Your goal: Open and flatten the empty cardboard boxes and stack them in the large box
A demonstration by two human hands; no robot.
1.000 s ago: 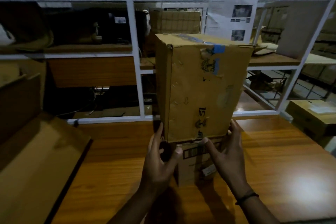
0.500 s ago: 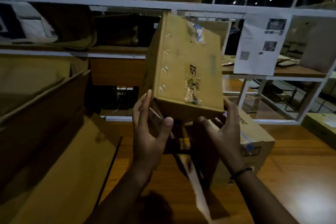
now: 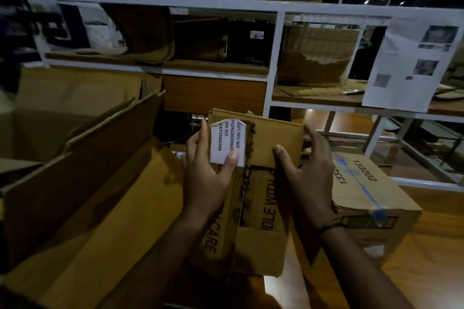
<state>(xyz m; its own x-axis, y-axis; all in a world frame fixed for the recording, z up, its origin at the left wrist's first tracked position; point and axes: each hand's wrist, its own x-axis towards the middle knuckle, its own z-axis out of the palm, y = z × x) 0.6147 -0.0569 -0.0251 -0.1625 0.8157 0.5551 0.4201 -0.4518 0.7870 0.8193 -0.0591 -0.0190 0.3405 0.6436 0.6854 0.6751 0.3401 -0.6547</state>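
I hold a brown cardboard box (image 3: 253, 211) in front of me, its flapped end turned toward me, with black "CARE" lettering and a white printed label near its far edge. My left hand (image 3: 208, 173) grips its left side, thumb pressed on the label. My right hand (image 3: 303, 173) grips its right side, thumb on a flap. The large open box (image 3: 82, 165) stands at the left with its flaps up. A second taped box (image 3: 369, 198) with printed numbers and blue tape lies on the wooden table (image 3: 431, 246) to the right, just behind my right hand.
A white metal shelf frame (image 3: 273, 57) runs across the back, holding dark items and flat cardboard. A printed paper sheet (image 3: 411, 65) hangs on it at the right. The large box's near flap (image 3: 95, 228) slopes toward me at the lower left.
The box has come down from a raised, tilted hold to a low position in front of me, its flapped end now facing me. My view has shifted left and down; the large box fills more of the left.
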